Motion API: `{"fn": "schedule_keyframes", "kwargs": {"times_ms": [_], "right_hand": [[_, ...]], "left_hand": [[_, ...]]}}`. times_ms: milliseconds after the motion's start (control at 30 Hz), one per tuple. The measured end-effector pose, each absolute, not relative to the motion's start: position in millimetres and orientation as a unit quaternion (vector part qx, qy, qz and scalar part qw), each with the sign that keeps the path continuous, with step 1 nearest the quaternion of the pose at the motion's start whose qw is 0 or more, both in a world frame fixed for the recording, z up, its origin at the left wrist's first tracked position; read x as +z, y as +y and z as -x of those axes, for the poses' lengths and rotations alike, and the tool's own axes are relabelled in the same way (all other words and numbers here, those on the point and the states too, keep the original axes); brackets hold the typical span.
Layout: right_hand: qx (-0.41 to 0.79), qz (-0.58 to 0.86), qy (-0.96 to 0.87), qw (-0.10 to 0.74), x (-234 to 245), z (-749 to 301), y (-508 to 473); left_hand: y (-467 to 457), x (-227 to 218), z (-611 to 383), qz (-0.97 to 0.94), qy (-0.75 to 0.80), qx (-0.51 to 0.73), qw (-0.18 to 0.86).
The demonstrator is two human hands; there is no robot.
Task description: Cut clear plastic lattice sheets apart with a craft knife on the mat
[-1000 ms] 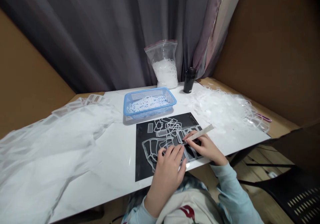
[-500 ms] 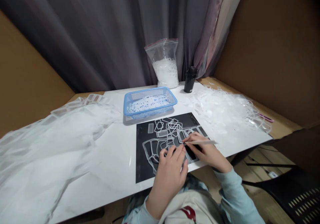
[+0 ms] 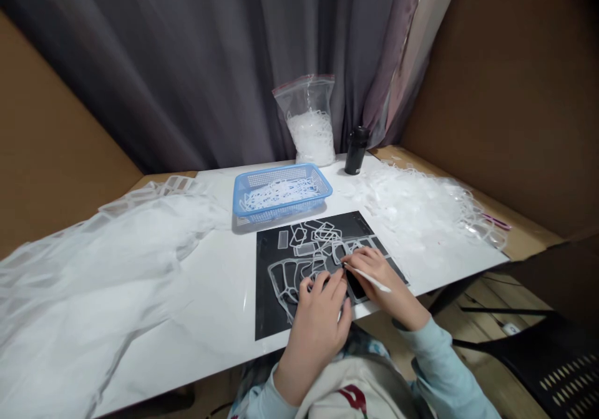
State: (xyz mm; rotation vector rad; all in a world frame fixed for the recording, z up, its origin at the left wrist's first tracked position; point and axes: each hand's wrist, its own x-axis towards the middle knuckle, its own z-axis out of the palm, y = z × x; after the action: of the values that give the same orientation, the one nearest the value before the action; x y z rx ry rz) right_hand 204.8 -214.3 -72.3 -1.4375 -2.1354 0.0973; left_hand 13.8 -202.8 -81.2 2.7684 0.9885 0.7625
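My right hand (image 3: 374, 275) is shut on a slim white pointed tool (image 3: 369, 278), its tip at the clear plastic outlines on the black mat. My left hand (image 3: 318, 331) lies flat on those thin, clear plastic frames (image 3: 292, 281), fingers slightly apart, holding nothing. The frames form a cluster of rectangles and polygons on the black mat (image 3: 269, 269). Both hands sit close together at the mat's near edge and hide part of the cluster.
A blue mesh basket (image 3: 282, 185) of white strips stands beyond the mat. Behind it are a zip bag of white scraps (image 3: 309, 135) and a black bottle (image 3: 356, 150). A heap of clear scraps (image 3: 421, 210) lies right, a large translucent sheet (image 3: 93, 275) left.
The white tool has swung from pointing up and right to pointing down and right as my right hand turned. My left hand has barely moved.
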Motion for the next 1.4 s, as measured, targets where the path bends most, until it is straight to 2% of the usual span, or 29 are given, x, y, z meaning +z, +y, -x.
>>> {"fn": "schedule_keyframes", "kwargs": {"times_ms": [233,567,800,1167,1300,1400], "right_hand": [[0.042,0.538,-0.788,0.296,-80.4,-205.6,-218.0],[0.122,0.545,-0.737,0.381,-76.5,-205.6,-226.0],[0.128,0.544,-0.736,0.381,-73.4,-205.8,-226.0],[0.003,0.556,-0.775,0.299,-80.8,-201.3,-226.2],[-0.042,0.574,-0.755,0.314,-73.5,-216.5,-212.0],[-0.087,0.595,-0.71,0.366,-62.7,-232.2,-199.3]], "left_hand": [[-202.8,-80.6,-13.7,-0.913,0.324,0.244,0.051],[-203.9,-83.0,-13.2,-0.914,0.316,0.253,0.017],[-204.2,-83.4,-13.2,-0.914,0.314,0.256,0.018],[-203.7,-80.3,-16.4,-0.915,0.319,0.245,0.032],[-204.1,-79.7,-15.8,-0.914,0.319,0.247,0.03],[-204.1,-79.9,-15.2,-0.915,0.319,0.247,0.03]]}}
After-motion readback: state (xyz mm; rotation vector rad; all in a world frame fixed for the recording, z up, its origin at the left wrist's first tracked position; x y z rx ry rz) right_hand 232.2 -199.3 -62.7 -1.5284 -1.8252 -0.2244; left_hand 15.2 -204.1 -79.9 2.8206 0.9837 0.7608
